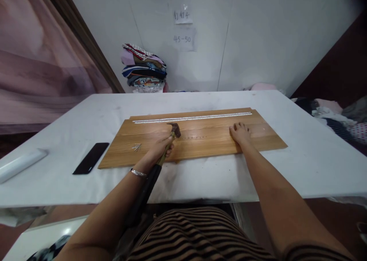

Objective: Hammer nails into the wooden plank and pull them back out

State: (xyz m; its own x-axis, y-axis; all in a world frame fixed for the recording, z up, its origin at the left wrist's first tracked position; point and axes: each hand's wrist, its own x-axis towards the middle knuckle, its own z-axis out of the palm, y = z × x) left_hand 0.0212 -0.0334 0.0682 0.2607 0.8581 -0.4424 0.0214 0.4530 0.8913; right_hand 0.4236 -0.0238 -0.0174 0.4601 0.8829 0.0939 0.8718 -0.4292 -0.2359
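Observation:
My left hand (162,148) is closed round the handle of a claw hammer (175,130), gripping it fairly near the head; the black grip runs back under my forearm. The hammer head is over a wood-grain board (212,148), and I cannot tell whether it touches. Right of the head, a short row of small dark spots (197,137) marks the board, perhaps nail heads or holes. My right hand (241,133) rests on the board's right part, fingers bent and a little apart, holding nothing visible. Several loose nails (137,147) lie on the board's left side.
A white strip (192,118) with markings runs along the board's far side. Left of the board, a black phone (91,158) and a white roll (21,163) lie on the white-covered table (312,169). Folded fabrics (145,68) are stacked beyond the far edge, against the wall.

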